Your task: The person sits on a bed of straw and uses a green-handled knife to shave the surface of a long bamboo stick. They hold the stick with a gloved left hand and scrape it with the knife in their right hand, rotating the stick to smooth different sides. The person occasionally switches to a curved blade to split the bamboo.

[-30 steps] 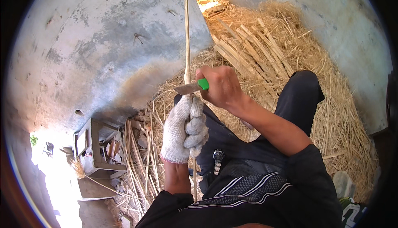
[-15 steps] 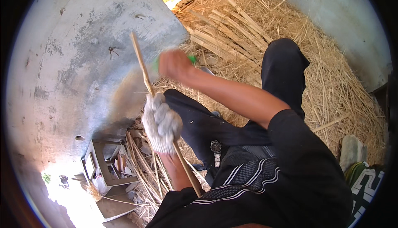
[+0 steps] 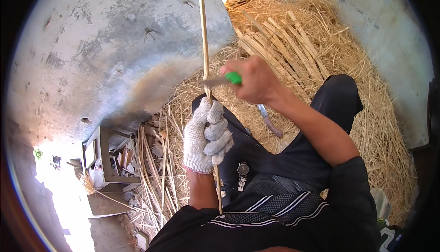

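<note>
My left hand (image 3: 208,135), in a knitted whitish glove, is wrapped round a long thin wooden stick (image 3: 204,36), likely split bamboo. The stick stands nearly upright in the picture, its lower end against my dark shirt. My bare right hand (image 3: 256,80) grips a knife by its green handle (image 3: 233,78). The knife's blade, blurred by motion, crosses the stick just above the gloved fist, at a darker, knobbly spot. On the straw between my legs lies a second knife (image 3: 271,126) with a brown handle.
Straw-like shavings (image 3: 376,128) cover the floor, with split strips (image 3: 286,46) piled ahead. A worn grey wall panel (image 3: 114,46) rises at left. Below it are a wooden frame stand (image 3: 107,160) and long thin strips (image 3: 153,169). A wristwatch (image 3: 243,169) rests at my lap.
The stick has swung more upright and, with my left hand, shifted right in view. My right hand has moved right and slightly down, and the knife blade now shows across the stick.
</note>
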`<state>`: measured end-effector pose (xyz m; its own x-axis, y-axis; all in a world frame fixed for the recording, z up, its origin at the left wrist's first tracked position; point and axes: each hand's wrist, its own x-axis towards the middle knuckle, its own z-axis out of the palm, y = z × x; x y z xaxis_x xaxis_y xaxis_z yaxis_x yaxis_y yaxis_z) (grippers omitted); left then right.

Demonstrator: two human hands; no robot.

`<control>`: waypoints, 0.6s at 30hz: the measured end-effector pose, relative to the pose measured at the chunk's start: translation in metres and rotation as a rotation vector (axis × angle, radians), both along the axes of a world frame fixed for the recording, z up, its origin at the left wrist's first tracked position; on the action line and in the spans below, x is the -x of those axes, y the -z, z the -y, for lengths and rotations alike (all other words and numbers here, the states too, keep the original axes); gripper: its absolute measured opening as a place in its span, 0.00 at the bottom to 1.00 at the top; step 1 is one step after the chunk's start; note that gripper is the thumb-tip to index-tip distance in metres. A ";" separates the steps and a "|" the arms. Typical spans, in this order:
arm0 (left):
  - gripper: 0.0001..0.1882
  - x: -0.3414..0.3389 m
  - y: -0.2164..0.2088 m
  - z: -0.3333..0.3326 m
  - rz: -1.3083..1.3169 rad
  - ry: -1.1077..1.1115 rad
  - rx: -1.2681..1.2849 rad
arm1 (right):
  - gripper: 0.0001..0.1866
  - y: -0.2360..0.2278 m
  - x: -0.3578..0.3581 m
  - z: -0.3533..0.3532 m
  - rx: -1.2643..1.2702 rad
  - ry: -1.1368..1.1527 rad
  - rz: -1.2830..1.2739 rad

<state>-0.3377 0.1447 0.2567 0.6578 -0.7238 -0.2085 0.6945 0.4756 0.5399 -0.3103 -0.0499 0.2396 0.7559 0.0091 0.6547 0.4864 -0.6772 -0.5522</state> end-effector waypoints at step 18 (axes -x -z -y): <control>0.21 0.057 0.012 0.023 -0.051 0.213 -0.115 | 0.16 0.041 -0.082 0.081 0.138 0.713 -0.291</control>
<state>-0.3951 0.1219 0.2451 0.4794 -0.8145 -0.3267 0.8000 0.2526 0.5442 -0.2287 -0.1311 0.1984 0.7506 -0.4763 0.4579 -0.2435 -0.8437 -0.4785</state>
